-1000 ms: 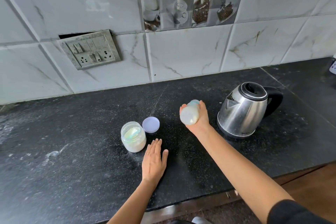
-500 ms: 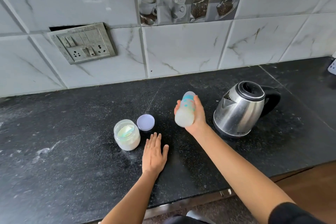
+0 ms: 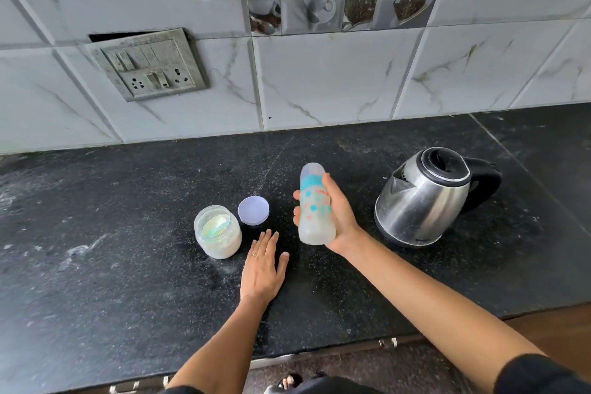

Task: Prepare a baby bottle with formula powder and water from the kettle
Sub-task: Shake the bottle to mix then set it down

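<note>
My right hand [image 3: 340, 221] is wrapped around the baby bottle [image 3: 315, 211], holding it roughly upright. The bottle hides my palm, and I cannot tell whether the bottle's base touches the counter [image 3: 112, 281]. My left hand [image 3: 262, 269] lies flat on the counter with straight fingers, just left of the bottle. The open powder jar [image 3: 218, 233] stands just left of its fingertips, with the lid [image 3: 253, 210] beyond them. The kettle [image 3: 425, 198] sits apart, right of my right hand. The counter's front edge runs under both forearms, and the dusty stone stretches wide to the left of the jar.
</note>
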